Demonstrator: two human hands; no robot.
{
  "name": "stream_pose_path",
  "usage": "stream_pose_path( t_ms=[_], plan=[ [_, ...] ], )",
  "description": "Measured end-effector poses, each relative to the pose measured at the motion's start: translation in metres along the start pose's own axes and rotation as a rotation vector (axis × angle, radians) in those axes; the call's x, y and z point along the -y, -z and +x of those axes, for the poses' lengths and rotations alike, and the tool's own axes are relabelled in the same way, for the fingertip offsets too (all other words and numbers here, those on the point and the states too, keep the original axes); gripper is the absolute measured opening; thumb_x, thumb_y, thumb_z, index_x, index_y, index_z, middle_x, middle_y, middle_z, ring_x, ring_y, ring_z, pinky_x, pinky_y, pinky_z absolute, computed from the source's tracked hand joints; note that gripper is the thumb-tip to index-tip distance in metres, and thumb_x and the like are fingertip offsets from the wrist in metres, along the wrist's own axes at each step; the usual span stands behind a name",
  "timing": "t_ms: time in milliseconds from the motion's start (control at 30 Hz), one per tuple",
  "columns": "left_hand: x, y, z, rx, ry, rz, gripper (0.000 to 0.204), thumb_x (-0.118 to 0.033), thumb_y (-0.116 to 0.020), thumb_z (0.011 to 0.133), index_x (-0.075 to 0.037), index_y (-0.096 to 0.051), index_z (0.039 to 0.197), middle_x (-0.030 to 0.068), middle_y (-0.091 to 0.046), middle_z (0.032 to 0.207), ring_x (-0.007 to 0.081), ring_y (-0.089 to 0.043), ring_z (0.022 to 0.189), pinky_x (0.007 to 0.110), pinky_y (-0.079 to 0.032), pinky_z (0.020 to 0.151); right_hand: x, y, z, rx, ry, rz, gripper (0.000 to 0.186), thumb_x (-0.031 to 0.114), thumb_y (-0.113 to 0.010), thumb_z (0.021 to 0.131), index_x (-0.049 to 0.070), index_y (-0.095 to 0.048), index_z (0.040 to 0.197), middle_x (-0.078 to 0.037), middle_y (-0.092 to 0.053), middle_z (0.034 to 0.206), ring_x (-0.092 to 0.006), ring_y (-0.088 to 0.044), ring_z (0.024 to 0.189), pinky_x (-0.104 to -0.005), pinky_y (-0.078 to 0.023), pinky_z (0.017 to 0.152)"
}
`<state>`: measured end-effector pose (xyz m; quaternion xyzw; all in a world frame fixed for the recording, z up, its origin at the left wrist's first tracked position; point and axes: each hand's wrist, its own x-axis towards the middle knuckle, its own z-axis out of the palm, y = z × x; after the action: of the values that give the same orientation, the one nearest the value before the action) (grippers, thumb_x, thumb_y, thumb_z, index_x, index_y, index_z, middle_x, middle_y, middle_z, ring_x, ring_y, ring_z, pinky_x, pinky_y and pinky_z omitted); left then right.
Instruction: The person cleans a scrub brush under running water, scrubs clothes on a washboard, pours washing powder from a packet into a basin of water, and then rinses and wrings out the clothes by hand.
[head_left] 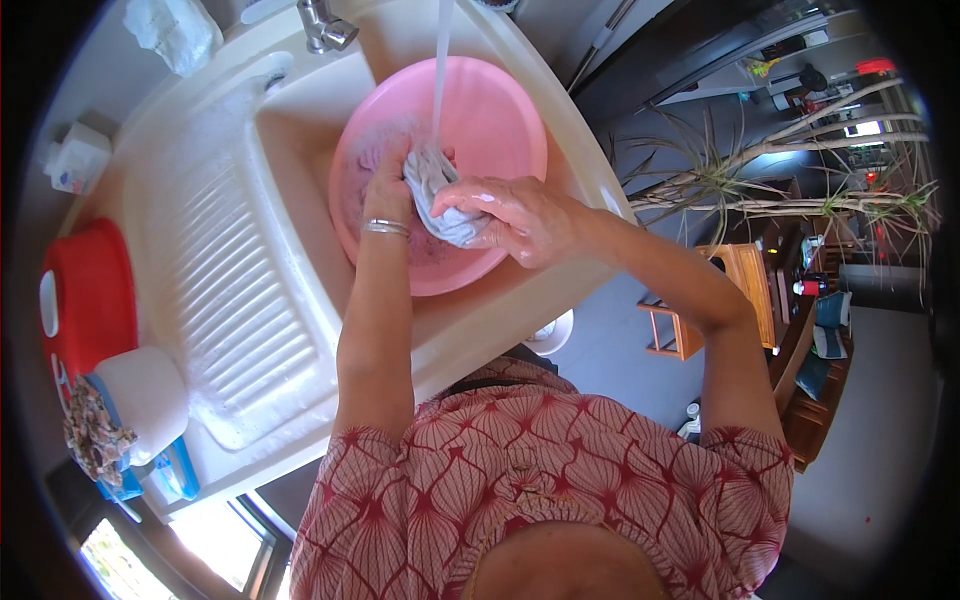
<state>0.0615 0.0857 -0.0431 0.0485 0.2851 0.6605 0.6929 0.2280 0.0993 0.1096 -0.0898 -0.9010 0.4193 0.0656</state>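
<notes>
A bunched grey-white cloth (436, 190) is held between my two hands under a stream of running water (441, 75). My left hand (388, 190), with a silver bangle at the wrist, is closed on its left side. From the right, my right hand (520, 218) grips the cloth's lower end, its fingers curled and wet. Below them the pink basin (500, 100) stands in the sink bowl. Suds and another cloth (372, 155), purplish, lie in the basin's left part, partly hidden by my left hand.
A ribbed, soapy washboard (235, 290) is left of the sink bowl. The metal tap (326, 28) stands at the back. Along the left edge are a red tub (95, 290) and a white container (145, 400). A wooden stool (680, 325) stands on the floor at right.
</notes>
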Motion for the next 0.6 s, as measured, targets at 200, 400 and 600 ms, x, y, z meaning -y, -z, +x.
stream_pose_path(
  t_ms=[200, 400, 600],
  plan=[
    [-0.007, 0.032, 0.004, 0.272, -0.632, 0.806, 0.039, -0.026, -0.050, 0.082, -0.004, -0.046, 0.114, 0.0127, -0.052, 0.106, 0.0248, -0.051, 0.098, 0.033, -0.042, 0.089, -0.008, 0.018, 0.067, -0.186, 0.020, 0.508, 0.035, 0.002, -0.053, 0.082, 0.002, -0.045, 0.116, -0.006, -0.054, 0.102, -0.0118, -0.052, 0.093, -0.0248, -0.042, 0.078],
    [-0.025, -0.037, -0.097, 0.230, -0.086, -0.140, 0.053, -0.044, -0.051, 0.085, -0.004, -0.044, 0.120, 0.0130, -0.053, 0.112, 0.0249, -0.054, 0.102, 0.037, -0.045, 0.088, -0.094, -0.012, 0.144, -0.241, -0.339, 0.143, 0.032, 0.016, -0.057, 0.079, 0.006, -0.053, 0.109, -0.010, -0.058, 0.094, -0.0165, -0.056, 0.085, -0.0296, -0.045, 0.068],
    [-0.003, -0.014, -0.104, -0.173, 0.028, -0.244, 0.044, -0.031, -0.060, 0.081, -0.008, -0.048, 0.116, 0.0104, -0.057, 0.107, 0.0255, -0.055, 0.099, 0.040, -0.044, 0.088, -0.099, -0.005, 0.228, -0.650, -0.050, -0.174, 0.020, 0.025, -0.058, 0.078, 0.007, -0.065, 0.084, -0.013, -0.059, 0.062, -0.0258, -0.058, 0.058, -0.0338, -0.046, 0.059]
  ],
)
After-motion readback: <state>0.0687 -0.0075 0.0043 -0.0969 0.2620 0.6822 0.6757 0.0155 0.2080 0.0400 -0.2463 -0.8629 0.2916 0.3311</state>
